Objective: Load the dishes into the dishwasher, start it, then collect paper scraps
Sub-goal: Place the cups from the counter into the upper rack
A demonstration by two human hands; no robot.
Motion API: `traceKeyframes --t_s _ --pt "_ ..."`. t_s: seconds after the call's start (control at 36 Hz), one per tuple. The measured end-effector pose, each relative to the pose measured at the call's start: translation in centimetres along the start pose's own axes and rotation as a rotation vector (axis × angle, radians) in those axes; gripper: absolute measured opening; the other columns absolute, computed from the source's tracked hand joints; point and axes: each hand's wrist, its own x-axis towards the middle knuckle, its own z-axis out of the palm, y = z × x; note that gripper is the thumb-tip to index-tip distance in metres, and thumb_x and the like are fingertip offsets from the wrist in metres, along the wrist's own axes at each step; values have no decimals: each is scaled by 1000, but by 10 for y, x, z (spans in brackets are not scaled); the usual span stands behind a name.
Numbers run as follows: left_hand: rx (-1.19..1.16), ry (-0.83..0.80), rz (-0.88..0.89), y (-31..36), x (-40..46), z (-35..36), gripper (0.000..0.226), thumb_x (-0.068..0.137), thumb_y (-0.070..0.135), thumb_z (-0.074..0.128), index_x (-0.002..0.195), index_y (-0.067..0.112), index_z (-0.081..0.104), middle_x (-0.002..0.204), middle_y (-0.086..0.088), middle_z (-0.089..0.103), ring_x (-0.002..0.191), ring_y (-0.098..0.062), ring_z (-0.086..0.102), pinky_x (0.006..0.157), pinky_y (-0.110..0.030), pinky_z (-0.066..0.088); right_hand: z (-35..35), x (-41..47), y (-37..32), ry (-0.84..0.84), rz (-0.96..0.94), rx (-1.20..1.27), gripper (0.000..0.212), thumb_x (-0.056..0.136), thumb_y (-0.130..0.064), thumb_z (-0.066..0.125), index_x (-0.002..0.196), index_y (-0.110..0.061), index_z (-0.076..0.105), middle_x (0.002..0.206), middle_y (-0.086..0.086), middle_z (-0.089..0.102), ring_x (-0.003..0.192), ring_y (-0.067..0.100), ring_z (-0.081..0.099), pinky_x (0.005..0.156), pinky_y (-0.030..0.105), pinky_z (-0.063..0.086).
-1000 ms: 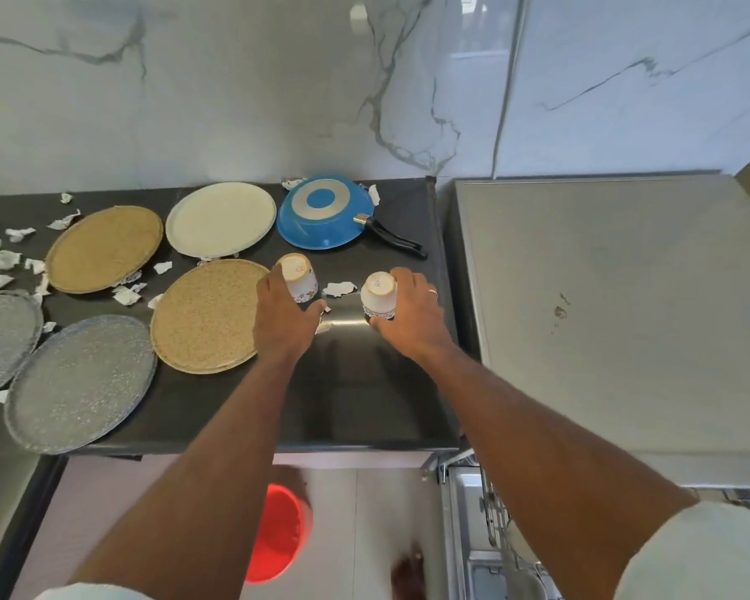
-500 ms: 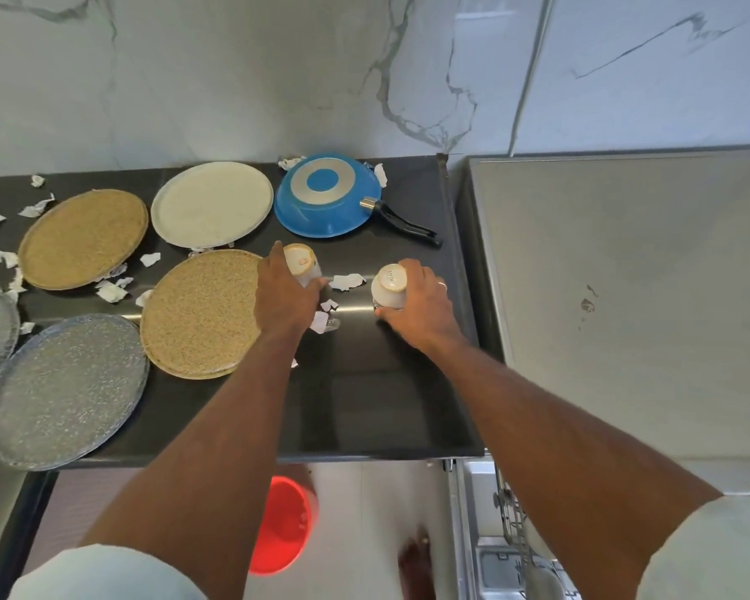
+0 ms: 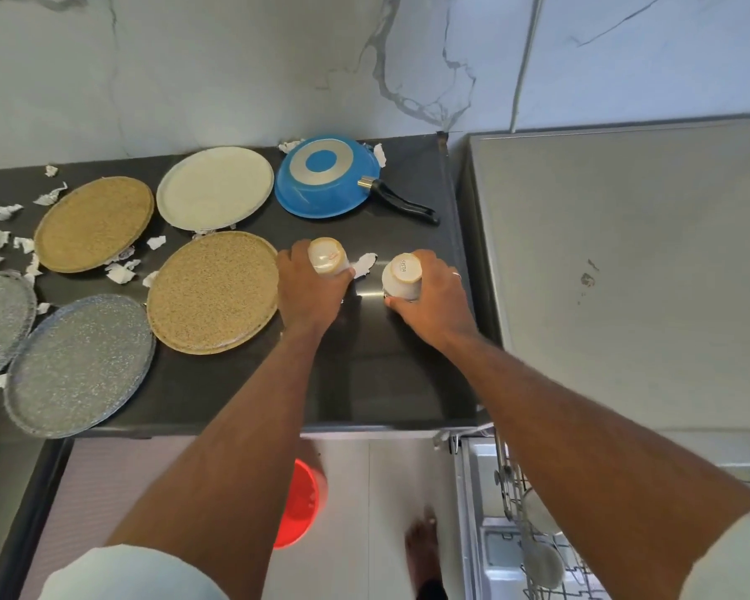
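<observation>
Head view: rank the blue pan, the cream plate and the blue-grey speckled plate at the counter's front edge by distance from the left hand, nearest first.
From the left hand, which grips an upturned cup:
1. Blue pan, upside down, behind the hand and slightly to its right.
2. Cream plate, back row, to the hand's left.
3. Blue-grey speckled plate, far to the left at the counter's front edge.

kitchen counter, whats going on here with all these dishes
A person stands at a dark counter, gripping one upturned white cup in each hand: the left hand on the left cup, the right hand on the right cup. Five plates and an upside-down blue pan sit on the counter among paper scraps. The dishwasher rack is pulled out at lower right.
</observation>
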Motion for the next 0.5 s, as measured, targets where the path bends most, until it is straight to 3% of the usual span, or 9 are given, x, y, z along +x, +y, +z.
traceKeyframes --t_s 0.22,0.33,0.5 --pt "-51 112 103 19 -81 -6 73 71 40 87 131 17 51 125 -5 52 109 -17 52 87 -26 40 -35 -53 33 78 -66 40 70 74 -46 83 129 -25 47 125 1 59 112 20 55 88 33 50" --pt "-40 135 158 30 -139 -6 73 70 42 87 129 16 52 122 -6 53 106 -16 52 86 -29 47 -59 -91 58 90 -96 87 70 72 -46 83 129 -21 49 123 2 59 111 23 54 88 30 46" --pt "-141 142 175 50 -246 18 67 70 37 88 123 13 56 116 -3 54 98 -14 52 80 -27 49 -106 -166 110 57 -119 98 74 72 -45 83 131 -23 43 121 3 57 109 23 54 88 39 53"
